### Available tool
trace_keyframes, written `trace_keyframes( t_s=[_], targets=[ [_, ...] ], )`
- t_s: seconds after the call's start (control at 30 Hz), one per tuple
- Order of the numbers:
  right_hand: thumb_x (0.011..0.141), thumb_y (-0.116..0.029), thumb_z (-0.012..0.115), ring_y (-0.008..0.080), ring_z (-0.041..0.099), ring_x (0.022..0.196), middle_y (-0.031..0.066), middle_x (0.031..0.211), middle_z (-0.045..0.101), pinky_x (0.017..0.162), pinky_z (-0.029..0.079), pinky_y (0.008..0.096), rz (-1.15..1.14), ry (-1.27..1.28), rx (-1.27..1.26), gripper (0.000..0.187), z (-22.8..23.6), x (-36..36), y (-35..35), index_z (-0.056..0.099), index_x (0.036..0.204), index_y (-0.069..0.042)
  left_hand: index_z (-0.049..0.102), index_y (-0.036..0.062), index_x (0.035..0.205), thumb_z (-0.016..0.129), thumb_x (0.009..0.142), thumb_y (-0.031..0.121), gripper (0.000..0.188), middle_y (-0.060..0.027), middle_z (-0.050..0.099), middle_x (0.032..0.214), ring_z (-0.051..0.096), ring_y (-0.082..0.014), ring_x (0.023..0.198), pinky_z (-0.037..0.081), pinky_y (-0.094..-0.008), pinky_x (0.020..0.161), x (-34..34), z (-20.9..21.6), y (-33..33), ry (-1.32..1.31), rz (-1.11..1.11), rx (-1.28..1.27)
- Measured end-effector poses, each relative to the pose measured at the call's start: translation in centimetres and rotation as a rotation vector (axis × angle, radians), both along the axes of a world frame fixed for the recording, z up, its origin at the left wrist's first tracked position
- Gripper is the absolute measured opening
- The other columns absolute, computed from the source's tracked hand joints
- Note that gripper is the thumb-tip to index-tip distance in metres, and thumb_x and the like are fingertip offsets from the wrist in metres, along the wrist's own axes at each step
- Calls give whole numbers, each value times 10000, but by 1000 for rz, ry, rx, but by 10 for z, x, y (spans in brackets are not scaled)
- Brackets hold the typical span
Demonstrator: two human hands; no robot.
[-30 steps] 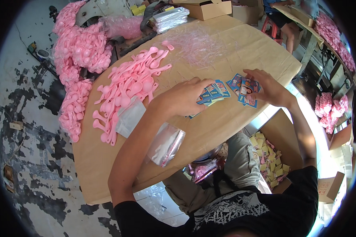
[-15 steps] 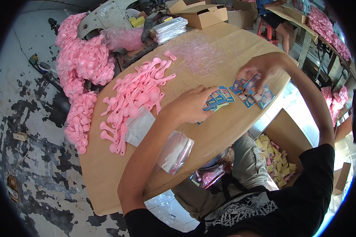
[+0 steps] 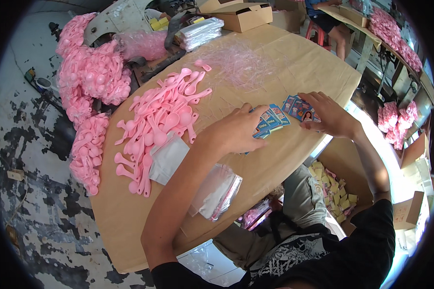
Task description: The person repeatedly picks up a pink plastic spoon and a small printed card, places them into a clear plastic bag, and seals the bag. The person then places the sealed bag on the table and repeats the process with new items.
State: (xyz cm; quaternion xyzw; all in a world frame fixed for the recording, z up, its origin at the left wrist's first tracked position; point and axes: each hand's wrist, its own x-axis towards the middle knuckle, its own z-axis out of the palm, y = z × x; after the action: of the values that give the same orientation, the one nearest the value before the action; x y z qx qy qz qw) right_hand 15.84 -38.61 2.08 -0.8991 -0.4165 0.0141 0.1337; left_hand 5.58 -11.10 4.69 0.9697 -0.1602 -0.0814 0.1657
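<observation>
My left hand (image 3: 232,131) lies palm down on a fanned stack of small blue picture cards (image 3: 271,118) on the brown cardboard table (image 3: 294,62). My right hand (image 3: 329,114) rests with its fingers on a second small bunch of the same cards (image 3: 298,108) near the table's right edge. Left of my left hand lies a spread of pink plastic spoons (image 3: 159,120). Beside my left forearm lie a grey plastic pouch (image 3: 167,158) and a stack of clear bags (image 3: 216,189).
Bags of pink spoons (image 3: 89,79) are heaped beyond the table's left edge. Thin clear strips (image 3: 236,60) litter the far tabletop, with cardboard boxes (image 3: 243,14) behind. A box of yellow and pink packets (image 3: 333,190) sits beside my knee. Another person (image 3: 330,21) sits far right.
My right hand, raised over the cards half a second ago, has come down onto the right bunch of cards. My left hand stays on the fanned stack.
</observation>
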Motion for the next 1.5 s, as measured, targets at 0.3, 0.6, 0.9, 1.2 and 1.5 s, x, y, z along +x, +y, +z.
trace_keyframes(
  t_s=[0.3, 0.6, 0.9, 1.2, 1.5],
  targets=[
    [807, -409, 728, 348, 507, 1228, 219, 1296, 488, 1011, 450, 401, 4, 73, -127, 823, 9, 23, 11, 385, 1428, 9, 372, 83, 1476, 731, 838, 329, 773, -231, 548, 1312, 527, -363, 1249, 436, -419, 1044, 0, 6, -6, -1, 46, 10],
    [695, -395, 828, 278, 683, 889, 170, 952, 704, 768, 532, 366, -47, 463, -162, 698, 34, 41, 33, 564, 1164, 49, 398, 61, 1446, 713, 818, 256, 729, -291, 587, 1178, 588, -412, 1132, 479, -448, 970, -1, -8, -8, -81, 60, -4],
    [630, -452, 892, 292, 679, 960, 191, 1071, 699, 796, 520, 375, -148, 267, -380, 860, 30, 70, 38, 566, 1213, 90, 396, 51, 1448, 701, 823, 255, 725, -295, 591, 1164, 597, -404, 1123, 496, -436, 953, -3, -8, -13, -88, 77, 50],
    [626, -409, 904, 223, 697, 829, 102, 893, 746, 745, 520, 346, -93, 322, -445, 608, 28, 85, 44, 721, 1033, 3, 420, 30, 1422, 701, 827, 256, 696, -294, 593, 1191, 602, -404, 1129, 496, -448, 970, -2, -18, -14, -137, 79, 77],
    [618, -410, 896, 212, 696, 762, 98, 842, 747, 716, 520, 348, -92, 270, -625, 500, 46, 72, 63, 770, 954, -62, 455, 6, 1356, 693, 826, 248, 630, -303, 593, 1186, 602, -425, 1127, 504, -471, 964, -8, -20, -14, -175, 82, 83]
  ],
)
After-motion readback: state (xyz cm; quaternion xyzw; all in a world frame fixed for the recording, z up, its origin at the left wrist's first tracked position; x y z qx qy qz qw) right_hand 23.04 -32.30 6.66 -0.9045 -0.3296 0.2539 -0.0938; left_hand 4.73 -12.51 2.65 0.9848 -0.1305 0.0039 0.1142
